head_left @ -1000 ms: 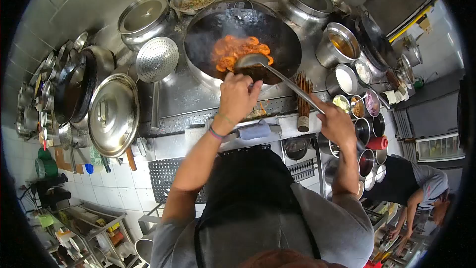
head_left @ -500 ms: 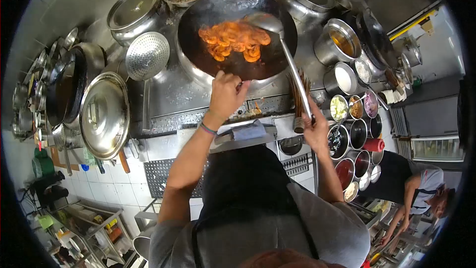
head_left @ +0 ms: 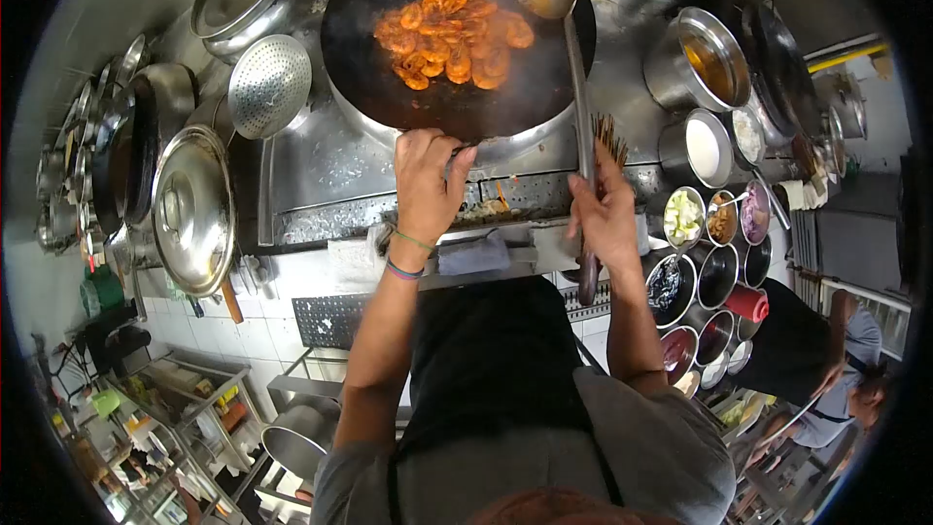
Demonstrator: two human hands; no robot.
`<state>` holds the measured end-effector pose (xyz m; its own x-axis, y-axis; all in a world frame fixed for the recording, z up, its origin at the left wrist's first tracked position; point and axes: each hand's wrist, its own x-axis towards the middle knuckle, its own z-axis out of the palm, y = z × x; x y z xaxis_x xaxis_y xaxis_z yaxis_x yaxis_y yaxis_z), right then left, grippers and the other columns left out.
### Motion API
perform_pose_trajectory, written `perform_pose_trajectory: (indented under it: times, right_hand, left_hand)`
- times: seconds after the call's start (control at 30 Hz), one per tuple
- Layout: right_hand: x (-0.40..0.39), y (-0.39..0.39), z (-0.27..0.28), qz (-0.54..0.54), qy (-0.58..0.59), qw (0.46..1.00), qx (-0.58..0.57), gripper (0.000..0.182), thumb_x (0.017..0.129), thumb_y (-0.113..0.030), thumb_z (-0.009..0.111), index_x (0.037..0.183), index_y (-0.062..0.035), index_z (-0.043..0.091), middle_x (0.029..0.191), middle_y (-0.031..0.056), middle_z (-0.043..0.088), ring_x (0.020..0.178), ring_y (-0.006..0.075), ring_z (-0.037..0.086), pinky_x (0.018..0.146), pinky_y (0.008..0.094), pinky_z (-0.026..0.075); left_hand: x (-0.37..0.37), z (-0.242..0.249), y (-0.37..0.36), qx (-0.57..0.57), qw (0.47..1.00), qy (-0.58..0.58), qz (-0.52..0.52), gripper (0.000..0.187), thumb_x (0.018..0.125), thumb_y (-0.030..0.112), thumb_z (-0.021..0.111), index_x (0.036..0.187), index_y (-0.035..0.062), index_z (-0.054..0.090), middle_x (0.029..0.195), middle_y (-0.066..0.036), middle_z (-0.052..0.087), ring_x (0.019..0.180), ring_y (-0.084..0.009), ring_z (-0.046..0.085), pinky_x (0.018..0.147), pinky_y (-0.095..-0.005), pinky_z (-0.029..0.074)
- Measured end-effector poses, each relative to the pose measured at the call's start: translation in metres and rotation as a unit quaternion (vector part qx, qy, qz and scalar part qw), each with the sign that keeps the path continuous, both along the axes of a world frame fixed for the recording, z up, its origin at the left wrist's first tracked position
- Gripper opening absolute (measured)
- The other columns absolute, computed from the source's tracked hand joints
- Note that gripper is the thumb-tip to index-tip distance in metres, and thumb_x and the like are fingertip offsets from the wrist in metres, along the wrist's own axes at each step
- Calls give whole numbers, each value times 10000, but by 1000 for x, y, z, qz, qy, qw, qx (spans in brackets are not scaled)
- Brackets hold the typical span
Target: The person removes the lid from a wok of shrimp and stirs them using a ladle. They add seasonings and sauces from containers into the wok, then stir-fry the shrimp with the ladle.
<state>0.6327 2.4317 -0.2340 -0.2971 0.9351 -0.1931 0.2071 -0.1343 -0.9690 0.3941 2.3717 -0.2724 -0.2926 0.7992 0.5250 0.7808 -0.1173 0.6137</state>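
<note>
the left hand is at the near rim of a wide round black metal wok, its fingers curled down and closed on the rim; exactly how the fingertips hook on is hidden. the right hand, just beyond the near right side of the wok, is closed loosely around the handle of a long grey metal ladle. the ladle's handle crosses the wok's right rim, and its round bowl is over the far right of the wok, open side up, with orange, oily liquid in it. in the wok lies a heap of curled orange-red shrimp, around the middle and towards the far side, apart from the ladle's bowl. a thin haze hangs over the wok.

a bundle of thin brown sticks is to the near right of the wok, partly hidden by the right hand. left of the wok, a round perforated steel skimmer lies with its handle pointing towards the person, and farther left is a domed round silver lid. right of the wok are a deep steel pot with amber liquid and, nearer the person, a steel container of white contents. still nearer are small round tubs of pale green, orange-brown and purple pieces, then a red plastic bottle on its side. a folded pale cloth is on the near side of the wok. well to its right, another person in a grey shirt and black apron bends over.
</note>
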Motion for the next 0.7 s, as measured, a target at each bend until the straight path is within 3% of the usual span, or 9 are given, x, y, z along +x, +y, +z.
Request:
perform_pose_trajectory:
  times: [0.07,0.13,0.2,0.27,0.37,0.4,0.47,0.53,0.7]
  right_hand:
    - [-2,21,7,-6,-13,1000,0,598,973,-33,622,1503,92,376,829,76,616,520,73,529,455,251,434]
    - [-4,38,-8,3,-104,992,68,584,986,-23,592,1515,79,369,965,114,644,577,122,584,543,274,503]
    - [-8,43,-24,2,-189,962,195,575,983,-19,586,1509,83,378,1072,155,659,718,186,636,694,307,538]
    - [-21,40,-28,-8,-255,891,375,571,964,-20,603,1484,105,404,1149,200,660,945,266,685,908,349,541]
    - [-36,9,-6,51,-236,946,215,564,941,-16,617,1454,125,430,1213,235,646,1252,332,571,1139,377,370]
    - [-36,6,-17,77,-152,934,315,576,937,-29,641,1442,143,424,1114,314,694,1017,322,719,864,360,527]
    - [-18,-5,9,77,-130,987,53,603,940,-38,650,1462,137,403,1048,272,708,920,269,707,824,347,534]
    - [-24,-13,13,57,-47,997,17,580,974,-14,595,1522,24,407,745,23,615,425,59,440,364,269,324]
    - [-55,68,-23,59,-175,971,153,586,994,-56,594,1533,28,381,681,24,573,442,89,471,381,285,369]
  left_hand:
    - [4,0,-1,17,1000,-10,7,141,892,142,718,961,32,663,1003,-133,605,1023,-370,543,907,-462,441]
    - [5,-2,-3,10,1000,2,19,159,891,136,715,998,31,663,1056,-143,603,1084,-383,535,954,-473,436]
    - [6,-2,-5,5,1000,-2,25,170,901,137,708,1029,35,662,1083,-148,603,1123,-385,530,990,-477,427]
    - [5,-1,-6,0,1000,-16,25,170,921,143,697,1055,44,661,1084,-148,604,1142,-377,529,1016,-472,414]
    - [1,-6,-7,11,1000,-26,12,174,918,146,701,1055,47,661,1090,-149,598,1141,-378,528,1006,-479,421]
    - [-1,-6,-7,18,1000,-21,3,184,910,141,707,1058,43,661,1087,-149,595,1125,-379,530,983,-474,434]
    - [-6,-6,-8,19,999,-34,-17,189,902,134,713,1059,44,661,1079,-150,595,1101,-382,532,962,-473,443]
    - [-11,-8,-10,23,999,-40,-26,195,891,126,718,1060,45,662,1070,-149,594,1079,-383,534,941,-472,450]
    - [-15,-7,-14,38,998,-38,-39,210,876,120,721,1065,49,662,1049,-141,593,1054,-375,540,903,-472,466]
